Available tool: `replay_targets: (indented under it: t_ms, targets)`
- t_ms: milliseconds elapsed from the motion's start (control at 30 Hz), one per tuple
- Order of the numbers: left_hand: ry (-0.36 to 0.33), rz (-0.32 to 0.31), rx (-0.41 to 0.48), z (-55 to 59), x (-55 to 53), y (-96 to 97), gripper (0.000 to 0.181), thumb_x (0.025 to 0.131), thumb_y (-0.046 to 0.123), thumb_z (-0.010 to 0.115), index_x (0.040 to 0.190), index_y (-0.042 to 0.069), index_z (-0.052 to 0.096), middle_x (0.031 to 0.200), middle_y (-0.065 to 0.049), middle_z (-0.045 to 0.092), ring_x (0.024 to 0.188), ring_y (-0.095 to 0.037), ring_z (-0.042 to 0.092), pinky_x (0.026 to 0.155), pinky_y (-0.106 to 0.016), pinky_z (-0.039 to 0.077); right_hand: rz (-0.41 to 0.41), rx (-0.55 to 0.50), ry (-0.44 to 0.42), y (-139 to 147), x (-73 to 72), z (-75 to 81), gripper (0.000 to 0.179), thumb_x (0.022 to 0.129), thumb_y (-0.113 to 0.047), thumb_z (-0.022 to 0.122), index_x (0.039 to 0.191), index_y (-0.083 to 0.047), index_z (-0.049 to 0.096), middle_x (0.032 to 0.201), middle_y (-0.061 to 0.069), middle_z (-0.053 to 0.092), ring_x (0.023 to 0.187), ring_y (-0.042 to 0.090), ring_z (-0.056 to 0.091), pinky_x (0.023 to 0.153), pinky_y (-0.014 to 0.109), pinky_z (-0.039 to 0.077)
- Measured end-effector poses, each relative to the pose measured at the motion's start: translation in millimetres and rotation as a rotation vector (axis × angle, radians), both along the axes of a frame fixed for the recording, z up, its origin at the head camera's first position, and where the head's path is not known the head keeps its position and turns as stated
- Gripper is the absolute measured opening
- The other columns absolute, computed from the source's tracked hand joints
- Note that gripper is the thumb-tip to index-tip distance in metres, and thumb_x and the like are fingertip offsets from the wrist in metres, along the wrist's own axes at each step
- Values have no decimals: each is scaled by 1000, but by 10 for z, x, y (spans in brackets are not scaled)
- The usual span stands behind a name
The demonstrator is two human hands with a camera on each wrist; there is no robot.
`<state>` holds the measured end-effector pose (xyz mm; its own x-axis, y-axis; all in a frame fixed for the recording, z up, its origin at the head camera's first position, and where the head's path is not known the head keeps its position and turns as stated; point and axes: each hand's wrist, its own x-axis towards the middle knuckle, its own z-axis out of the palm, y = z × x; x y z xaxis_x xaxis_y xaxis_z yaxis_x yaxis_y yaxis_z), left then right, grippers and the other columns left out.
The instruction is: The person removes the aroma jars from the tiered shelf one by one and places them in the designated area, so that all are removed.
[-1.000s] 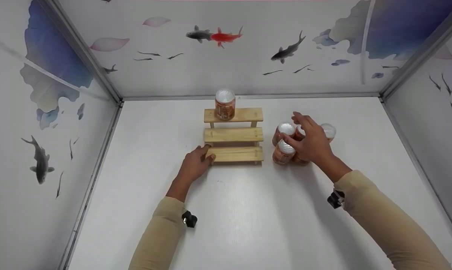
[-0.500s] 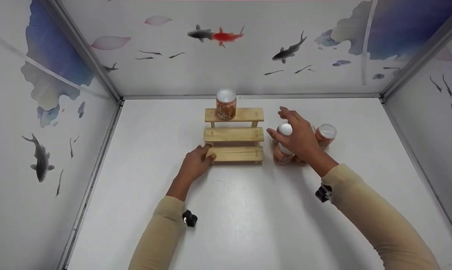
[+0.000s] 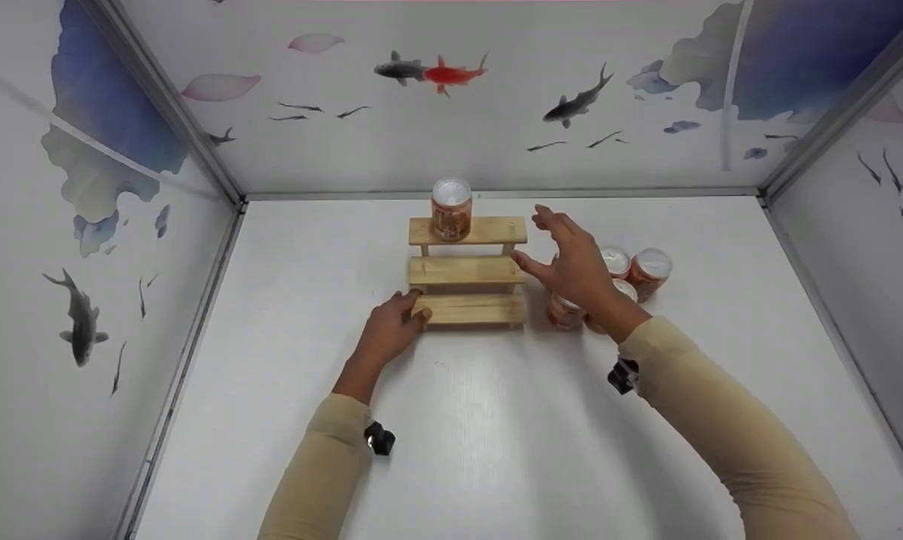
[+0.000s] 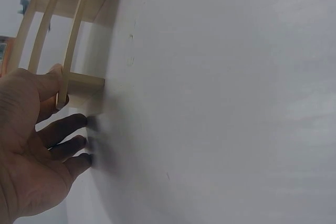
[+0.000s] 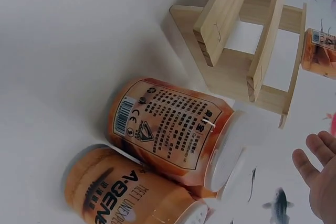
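My left hand [image 3: 386, 328] pinches the left end of the lowest step of a small three-step wooden display stand [image 3: 470, 308]. In the left wrist view the thumb and index finger [image 4: 51, 83] grip the board's end, while the other fingers reach down towards the table. An orange can [image 3: 451, 219] with a clear lid stands upright on the top step, left of its middle. My right hand [image 3: 580, 271] hovers beside the stand's right end, thumb and fingers spread, holding nothing. Beneath it several similar cans [image 3: 650, 276] stand grouped on the table; the hand partly hides them.
The white table [image 3: 451, 435] is bounded by a back wall [image 3: 331, 150] and side walls printed with fish and blue shapes. The right wrist view shows a labelled can [image 5: 168, 124] close to the stand's near right corner.
My right hand has moved left from over the can group to the stand's right end, uncovering the rearmost cans. The left hand, the stand and the can on top have stayed put.
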<state>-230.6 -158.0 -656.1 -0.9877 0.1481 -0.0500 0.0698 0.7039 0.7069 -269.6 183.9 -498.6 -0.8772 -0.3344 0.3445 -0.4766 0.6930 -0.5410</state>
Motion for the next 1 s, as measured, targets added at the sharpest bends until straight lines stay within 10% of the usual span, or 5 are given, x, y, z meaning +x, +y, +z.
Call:
replay_targets:
  t_ms: [267,533,700,1000]
  targets:
    - [-4,8,-10,-79,-50,-19,68,111,61,58,163,16,57,164,-21,58,157,-47,49,126,-65,44,3,-4,-57,-174,-77,61,88,100,-50,82,168,-7,45,152,19,65,140,42,65,117,60,53]
    - [10,16,16,144,43,21,63,111,53,64,158,11,61,159,-26,61,154,-51,52,124,-68,45,38,6,-40,-331,-144,97,88,100,-48,82,168,-6,43,153,19,64,140,43,65,116,62,53]
    - [-36,34,32,472,188,87,60,112,46,63,159,9,60,160,-28,59,157,-51,48,128,-65,41,38,24,-36,-441,-183,115,89,100,-46,84,168,-5,42,153,20,64,139,43,65,115,62,54]
    - [-36,37,-6,563,220,167,54,114,37,62,159,8,60,160,-21,61,158,-47,48,129,-62,41,34,56,-76,-629,-231,153,91,100,-47,83,169,-5,40,154,21,63,141,47,63,121,64,48]
